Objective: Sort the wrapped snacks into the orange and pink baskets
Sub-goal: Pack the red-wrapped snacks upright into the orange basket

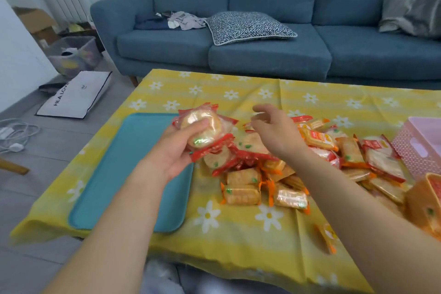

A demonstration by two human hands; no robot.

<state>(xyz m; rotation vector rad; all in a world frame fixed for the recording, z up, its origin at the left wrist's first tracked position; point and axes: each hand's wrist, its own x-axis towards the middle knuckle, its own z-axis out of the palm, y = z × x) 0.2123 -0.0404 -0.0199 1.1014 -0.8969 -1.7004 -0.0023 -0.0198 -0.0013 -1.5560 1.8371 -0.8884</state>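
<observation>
The head camera looks down on a table under a yellow daisy-print cloth (238, 234). The left hand (174, 155) is raised above the right edge of a teal tray (124, 174). Its fingers are curled under a small stack of round red-wrapped snacks (202, 129) and its thumb presses on the top packet, so the stack sits in the palm, clear of the table.

The right hand (276, 133) hovers just to the right of that stack, over the far side of the snack pile (286, 172). Its fingers are loosely curved and blurred. Something pale shows at the fingertips, but it is not clear whether the hand is pinching a wrapper or holding nothing.

The pile spreads across the cloth from below the left hand towards the right edge. It mixes red-edged round packets with orange-edged rectangular ones. One loose packet (327, 236) lies apart from the pile, beside the right forearm.

The pink basket (417, 150) stands at the right edge, touching the pile. The orange basket (422, 200) is nearer the camera, just in front of the pink one, and at least one packet is visible inside it.

A blue sofa (262, 55) with a patterned cushion (248, 26) stands beyond the table.
</observation>
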